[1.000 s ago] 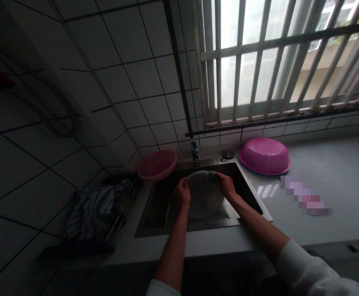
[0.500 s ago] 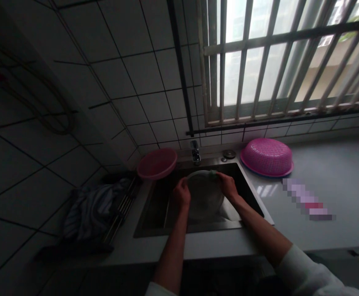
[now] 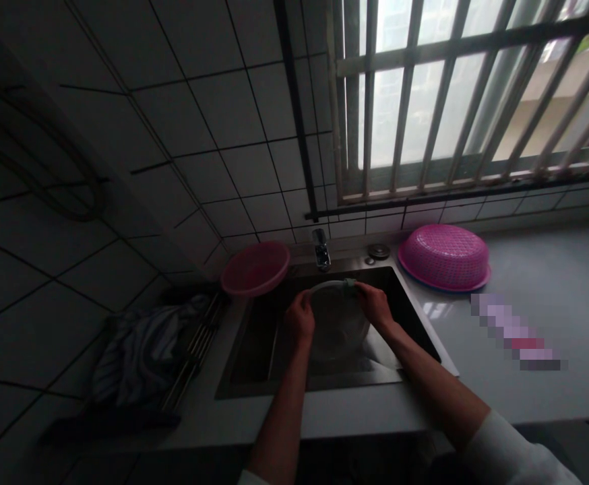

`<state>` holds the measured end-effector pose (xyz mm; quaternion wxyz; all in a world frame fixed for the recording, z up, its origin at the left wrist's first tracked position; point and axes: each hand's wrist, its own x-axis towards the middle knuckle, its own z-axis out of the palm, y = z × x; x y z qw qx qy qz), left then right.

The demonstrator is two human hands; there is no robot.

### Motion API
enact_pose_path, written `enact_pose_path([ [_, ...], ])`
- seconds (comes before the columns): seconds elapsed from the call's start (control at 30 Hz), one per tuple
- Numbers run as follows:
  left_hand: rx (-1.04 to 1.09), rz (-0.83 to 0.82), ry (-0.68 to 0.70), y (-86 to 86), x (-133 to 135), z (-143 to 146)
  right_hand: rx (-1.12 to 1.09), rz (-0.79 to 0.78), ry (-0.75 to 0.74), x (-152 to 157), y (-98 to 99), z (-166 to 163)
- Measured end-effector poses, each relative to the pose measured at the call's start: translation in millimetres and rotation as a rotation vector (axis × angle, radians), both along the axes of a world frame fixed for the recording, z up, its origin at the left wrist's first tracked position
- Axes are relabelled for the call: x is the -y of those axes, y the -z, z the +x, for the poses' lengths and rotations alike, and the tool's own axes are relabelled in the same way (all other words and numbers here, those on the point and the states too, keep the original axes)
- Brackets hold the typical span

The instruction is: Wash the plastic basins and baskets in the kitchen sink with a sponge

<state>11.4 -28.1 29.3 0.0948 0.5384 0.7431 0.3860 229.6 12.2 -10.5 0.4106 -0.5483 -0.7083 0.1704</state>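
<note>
Both hands busy at the sink (image 3: 365, 379). My left hand (image 3: 300, 316) is closed on the rim of a clear round bowl (image 3: 337, 327); my right hand (image 3: 374, 304) grips the same rim on the other side, beside a small green patch (image 3: 349, 285), cloth or clip, cannot tell. The bowl sits within the sink opening, between my hands; whether its base touches the bottom is hidden.

Progress, my judgement: the bowl is taken up by both hands and not yet set down or let go. I make out no stream under the faucet (image 3: 321, 250). How much is left I cannot tell.

Surface: pale, glossy counter (image 3: 542, 276). Pink basin (image 3: 255, 268), mouth up, by the sink's back left corner. Pink colander (image 3: 446, 252) upside down just right of the sink, a blue edge beneath. A pixelated patch (image 3: 517, 333) near it, unreadable. Striped cloth (image 3: 147, 343) to the left, beside metal bars (image 3: 193, 357).

Room: dim, white tiled wall (image 3: 238, 108); daylight through a barred window (image 3: 436, 114); hose (image 3: 89, 212) looped at far left.
</note>
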Motion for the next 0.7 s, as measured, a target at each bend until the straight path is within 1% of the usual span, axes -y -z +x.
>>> enact_pose_path([
  [0.03, 0.004, -0.001, -0.005, 0.1, -0.5, -0.8, 0.002, -0.006, 0.014, 0.2, 1.1, 1.1],
  [0.07, 0.001, 0.002, 0.020, 0.8, -0.9, 0.1, 0.012, -0.004, 0.008, 1.4, 2.1, -0.8],
  [0.1, -0.009, 0.007, 0.072, 2.1, -1.1, 2.4, 0.027, 0.008, -0.017, 3.2, 2.7, -5.6],
  [0.2, -0.058, 0.004, 0.277, 7.0, -1.4, 12.5, 0.076, 0.082, -0.172, 8.6, 2.8, -26.8],
  [0.27, -0.075, -0.001, 0.346, 9.2, -1.6, 15.3, 0.092, 0.114, -0.245, 9.0, 2.2, -34.5],
  [0.3, -0.070, 0.010, 0.341, 9.7, -1.8, 14.3, 0.086, 0.117, -0.243, 7.9, 2.1, -33.8],
  [0.33, -0.056, 0.029, 0.308, 9.8, -2.0, 11.7, 0.071, 0.114, -0.215, 5.9, 2.3, -30.0],
  [0.47, 0.017, 0.107, 0.049, 8.3, -2.4, -4.5, -0.012, 0.059, -0.004, -4.3, 7.3, -1.0],
  [0.5, 0.021, 0.106, 0.004, 8.1, -2.2, -6.8, -0.014, 0.044, 0.030, -5.7, 8.9, 3.6],
  [0.53, 0.019, 0.097, -0.011, 8.0, -1.8, -7.5, -0.006, 0.033, 0.042, -6.1, 10.2, 5.2],
  [0.57, 0.010, 0.082, 0.007, 8.2, -1.4, -6.4, 0.011, 0.029, 0.032, -5.5, 11.0, 3.6],
  [0.6, -0.005, 0.066, 0.055, 8.3, -0.8, -3.8, 0.034, 0.032, 0.002, -4.0, 11.2, -1.0],
  [0.7, -0.062, 0.035, 0.256, 8.4, 1.0, 8.0, 0.106, 0.064, -0.152, 2.7, 8.2, -22.0],
])
